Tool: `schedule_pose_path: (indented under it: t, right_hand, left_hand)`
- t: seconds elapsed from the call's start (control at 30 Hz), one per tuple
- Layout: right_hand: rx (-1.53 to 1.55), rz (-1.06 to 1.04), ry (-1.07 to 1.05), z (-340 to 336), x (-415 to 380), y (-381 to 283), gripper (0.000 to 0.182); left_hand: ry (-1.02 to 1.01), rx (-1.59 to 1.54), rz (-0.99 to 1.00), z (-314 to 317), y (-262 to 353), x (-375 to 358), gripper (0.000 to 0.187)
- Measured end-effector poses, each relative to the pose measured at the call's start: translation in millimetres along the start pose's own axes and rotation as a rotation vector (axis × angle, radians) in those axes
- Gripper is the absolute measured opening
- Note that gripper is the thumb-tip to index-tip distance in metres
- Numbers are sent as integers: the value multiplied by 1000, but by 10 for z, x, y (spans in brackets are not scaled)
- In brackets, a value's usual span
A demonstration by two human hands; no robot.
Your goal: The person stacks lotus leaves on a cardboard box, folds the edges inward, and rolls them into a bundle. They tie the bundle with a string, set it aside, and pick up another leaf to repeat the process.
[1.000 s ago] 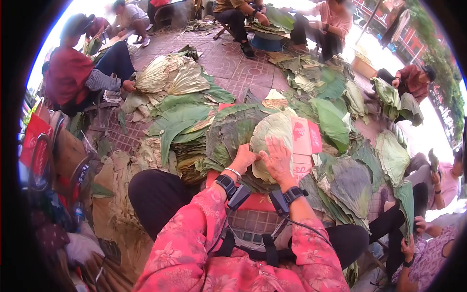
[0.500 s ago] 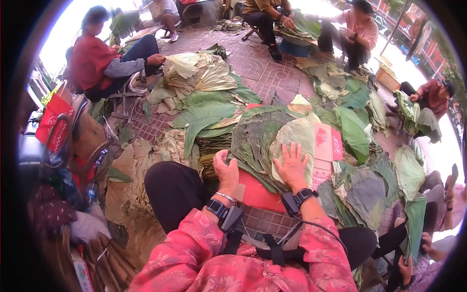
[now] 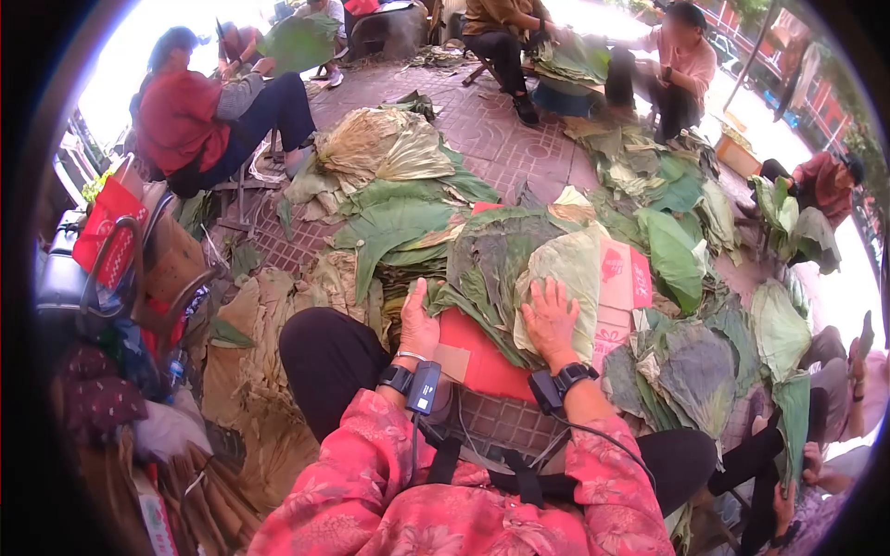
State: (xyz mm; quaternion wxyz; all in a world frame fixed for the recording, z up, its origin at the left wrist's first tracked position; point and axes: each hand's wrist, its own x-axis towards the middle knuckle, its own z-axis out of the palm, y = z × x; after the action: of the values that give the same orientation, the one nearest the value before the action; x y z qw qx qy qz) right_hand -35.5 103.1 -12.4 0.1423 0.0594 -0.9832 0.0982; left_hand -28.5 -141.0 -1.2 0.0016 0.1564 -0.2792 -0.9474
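My right hand (image 3: 551, 317) lies with spread fingers on a pale green dried leaf (image 3: 577, 264), which rests over darker leaves (image 3: 496, 255). Under these leaves is a red and tan cardboard sheet (image 3: 477, 357). My left hand (image 3: 417, 324) is raised at the left edge of the dark leaves, palm turned inward and fingers up, with nothing visible in it. Whether its fingertips touch the leaf edge is unclear. Both wrists wear black devices.
Leaf piles lie at the upper left (image 3: 389, 148), left (image 3: 246, 343) and right (image 3: 695, 361). A red bag (image 3: 109, 227) and a metal container (image 3: 67, 269) stand at far left. Several people sit around; a person's hand (image 3: 783, 505) shows at lower right.
My left hand has moved slightly left and up and turned its palm inward. My right hand stays on the pale leaf, shifted slightly. The person at upper left now holds up a green leaf.
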Motion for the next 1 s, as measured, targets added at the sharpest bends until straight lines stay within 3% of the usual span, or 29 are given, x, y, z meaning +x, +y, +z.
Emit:
schedule_pose_path:
  t: [0.07, 0.1, 0.2, 0.23, 0.37, 0.43, 0.5, 0.6, 0.73, 0.77, 0.8, 0.83, 1.0]
  right_hand:
    - [21, 9, -29, -37, -12, -6, 55]
    - [32, 11, -41, -78, 8, -21, 56]
    - [44, 3, -57, -138, -7, -45, 58]
    - [31, 2, -66, -148, 9, -54, 58]
    - [17, 1, -62, -135, 4, -34, 58]
    - [30, -6, -59, -122, -5, -52, 59]
    - [32, 0, -67, -156, -8, -58, 59]
    - [9, 6, -82, -187, -10, -70, 58]
    - [-18, -24, -95, -45, -29, 29, 56]
    - [-49, -60, -121, -26, -65, 59, 56]
    - [-79, -96, -142, -2, -73, 88, 57]
    - [-60, -132, 55, 160, -65, 131, 60]
    - [-60, -112, -12, 315, -155, 229, 62]
  left_hand:
    - [12, 7, 122, 62, -26, 28, 24]
    - [-9, 124, 93, 407, 76, -240, 27]
    - [-3, 736, 105, 308, -94, -154, 36]
    - [122, 750, 40, 303, -159, -125, 41]
    - [186, 880, 209, 415, -233, -130, 32]
    - [55, 917, 337, 646, -201, -267, 25]
    - [-99, 938, 303, 745, -206, -299, 19]
    - [-294, 611, 276, 944, -362, -231, 16]
    - [-740, 1336, 469, 1103, -487, -159, 63]
    - [-802, 1576, 450, 940, -689, -33, 89]
    - [-803, 1631, 449, 922, -785, -51, 90]
    - [-804, 1686, 452, 926, -867, -79, 91]
    - [-898, 1784, 499, 862, -887, -101, 77]
